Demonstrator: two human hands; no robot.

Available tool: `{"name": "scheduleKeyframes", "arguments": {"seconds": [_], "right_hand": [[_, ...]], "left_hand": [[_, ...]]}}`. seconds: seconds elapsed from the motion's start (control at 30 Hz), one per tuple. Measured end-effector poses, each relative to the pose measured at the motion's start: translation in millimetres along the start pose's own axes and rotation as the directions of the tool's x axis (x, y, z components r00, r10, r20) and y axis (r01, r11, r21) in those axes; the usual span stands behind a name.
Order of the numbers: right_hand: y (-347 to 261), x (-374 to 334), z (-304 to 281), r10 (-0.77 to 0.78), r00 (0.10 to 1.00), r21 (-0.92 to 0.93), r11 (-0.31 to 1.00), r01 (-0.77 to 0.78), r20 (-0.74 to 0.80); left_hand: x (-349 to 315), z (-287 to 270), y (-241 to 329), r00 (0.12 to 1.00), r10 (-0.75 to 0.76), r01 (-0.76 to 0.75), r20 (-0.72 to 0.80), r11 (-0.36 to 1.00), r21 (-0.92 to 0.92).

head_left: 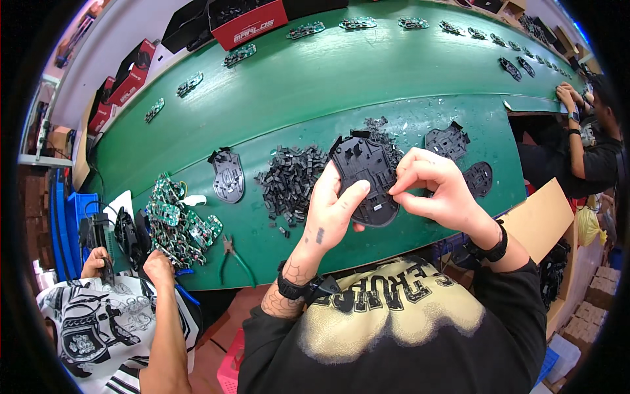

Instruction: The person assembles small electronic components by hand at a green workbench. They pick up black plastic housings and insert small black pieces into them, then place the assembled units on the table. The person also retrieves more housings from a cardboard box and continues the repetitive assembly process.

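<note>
My left hand [330, 213] grips a black plastic shell [365, 159] by its left side, thumb lying across its inner face. The shell is tilted up over the bench, its ribs and slots facing me. At its right edge my right hand [441, 190] is closed in a pinch of thumb and forefinger; whatever sits between those fingertips is too small to make out. Behind the left hand spreads a heap of small black plastic pieces [292, 180]. More loose bits [377, 125] lie beyond the held shell. Similar shells rest left [228, 176] and right [447, 140] of it.
Another dark shell [479, 178] lies near my right wrist. Green-handled pliers [237, 261] and a pile of circuit boards [176, 220] are on the left. A co-worker's hand [159, 268] is beside that pile; another person's hands [568, 97] are far right. Circuit boards [357, 23] line the far strip.
</note>
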State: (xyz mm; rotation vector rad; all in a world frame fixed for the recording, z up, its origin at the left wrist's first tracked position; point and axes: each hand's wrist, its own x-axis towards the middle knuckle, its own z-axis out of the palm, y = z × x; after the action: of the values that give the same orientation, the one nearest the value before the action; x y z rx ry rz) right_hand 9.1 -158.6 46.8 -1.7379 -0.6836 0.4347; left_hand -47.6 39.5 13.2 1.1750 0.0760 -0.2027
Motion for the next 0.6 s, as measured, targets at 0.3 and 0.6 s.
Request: {"name": "scheduleKeyframes", "arguments": {"seconds": [0.3, 0.6], "right_hand": [[1.2, -5.2, -4.5, 0.064, 0.998, 0.188, 0.98, -0.067, 0.019], [1.5, -10.1, -5.3, 0.038, 0.999, 0.01, 0.999, -0.038, 0.011]], "left_hand": [[-0.3, 9.0, 2.1, 1.0, 0.018, -0.018, -0.023, 1.0, 0.0], [0.2, 8.7, -3.6, 0.998, -0.011, 0.01, 0.058, 1.0, 0.016]]}}
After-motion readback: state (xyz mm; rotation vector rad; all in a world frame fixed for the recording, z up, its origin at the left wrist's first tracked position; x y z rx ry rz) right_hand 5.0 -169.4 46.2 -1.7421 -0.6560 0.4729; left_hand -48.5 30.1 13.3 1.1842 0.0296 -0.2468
